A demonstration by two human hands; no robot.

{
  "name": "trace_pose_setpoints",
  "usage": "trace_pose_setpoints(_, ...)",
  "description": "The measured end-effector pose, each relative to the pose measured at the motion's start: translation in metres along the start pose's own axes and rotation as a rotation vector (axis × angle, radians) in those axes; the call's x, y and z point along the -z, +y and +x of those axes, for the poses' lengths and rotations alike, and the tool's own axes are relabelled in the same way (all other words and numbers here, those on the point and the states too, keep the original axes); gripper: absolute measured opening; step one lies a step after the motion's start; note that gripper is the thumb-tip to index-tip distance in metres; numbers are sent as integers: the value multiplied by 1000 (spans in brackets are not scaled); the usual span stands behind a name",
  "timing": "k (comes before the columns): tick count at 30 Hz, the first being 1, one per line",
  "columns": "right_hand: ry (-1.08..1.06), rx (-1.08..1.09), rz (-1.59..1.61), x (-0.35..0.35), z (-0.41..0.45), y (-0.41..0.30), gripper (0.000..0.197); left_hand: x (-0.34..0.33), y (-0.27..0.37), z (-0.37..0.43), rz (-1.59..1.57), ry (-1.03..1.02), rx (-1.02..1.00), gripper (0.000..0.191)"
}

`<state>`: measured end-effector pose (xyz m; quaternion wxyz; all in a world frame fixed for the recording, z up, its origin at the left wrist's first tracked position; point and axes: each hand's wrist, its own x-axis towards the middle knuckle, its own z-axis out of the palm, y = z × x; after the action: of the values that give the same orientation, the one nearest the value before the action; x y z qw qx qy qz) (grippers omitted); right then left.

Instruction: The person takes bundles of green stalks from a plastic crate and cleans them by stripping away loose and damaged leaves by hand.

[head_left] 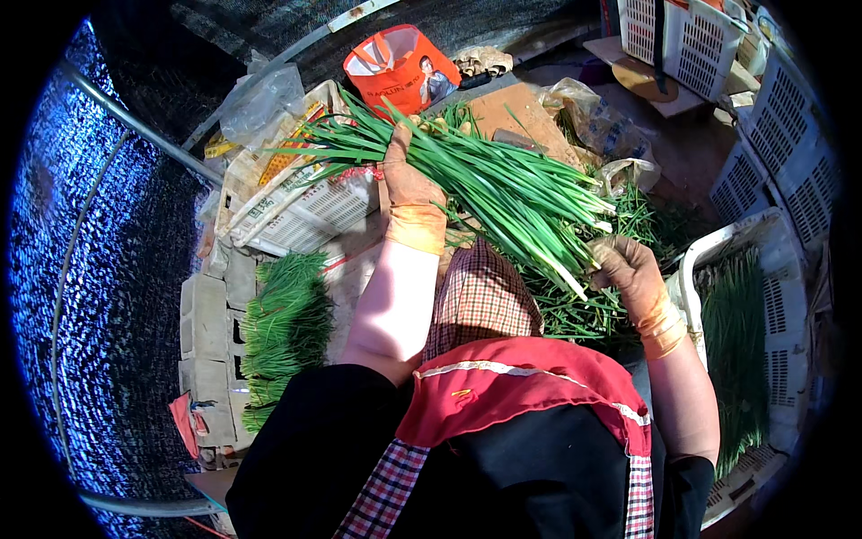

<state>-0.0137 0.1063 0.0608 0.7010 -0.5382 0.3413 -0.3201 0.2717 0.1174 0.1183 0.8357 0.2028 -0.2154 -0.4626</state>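
A bunch of garlic chives point(498, 175) lies across the grip of my left hand point(409, 180), which wears a thin, soiled orange glove. The green tips fan out to the left, and the pale stem ends point to the lower right. At those stem ends, my right hand point(632, 273), gloved the same way, pinches a chive end between thumb and fingers. Loose green leaves point(579, 306) are heaped beneath the bunch and beside the checked apron point(481, 293) over my lap.
Chive bundles point(286, 330) lie left beside concrete blocks point(204, 316). A white plastic crate point(690, 269) at right holds more chives point(734, 350). Ahead are another crate point(313, 219), a red bag point(404, 74) and a wooden board point(522, 111). Further crates point(788, 128) stand far right.
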Motion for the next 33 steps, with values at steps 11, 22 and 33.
trace_pose_setpoints(11,596,-7,-1048,135,-11,59,28,16,47,26,42,117,-250,34)
trace_pose_setpoints(22,-100,168,205,-23,41,-33,51,-1,20,9,-42,-21,-90,22)
trace_pose_setpoints(33,136,159,-335,0,49,-23,35,-41,3,10,142,-278,-89,14)
